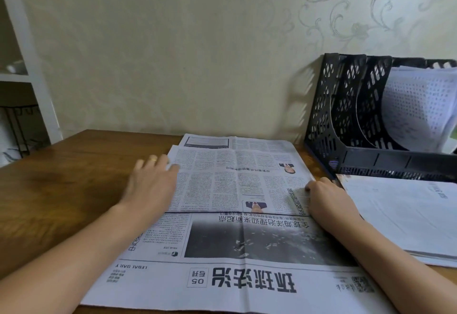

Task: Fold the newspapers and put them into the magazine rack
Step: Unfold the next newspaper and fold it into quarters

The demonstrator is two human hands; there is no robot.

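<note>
Head view. Newspaper (pixel 230 214) lies flat on the table (pixel 61 177) right in front of me, masthead nearest me and upside down. A folded section sits on its far half, the near edge of that section running across the sheet at mid-height.

My left hand (pixel 150 185) rests at 9 o'clock of that folded section, fingers fairly straight and spread, tips on its left edge, holding nothing as far as I can tell. My right hand (pixel 326 197) is at 3 o'clock, fingers curled under on the paper's right edge; looks like a pinch of the edge, not certain.

Magazine rack (pixel 346 120) stands at 2 o'clock against the wall, near slots bare, the far slot already holding papers (pixel 420 105). White sheets (pixel 408 214) lie stacked at 3 o'clock.

Judgement: folding only partly made; this paper not yet compact enough for a slot, racking still ahead
</note>
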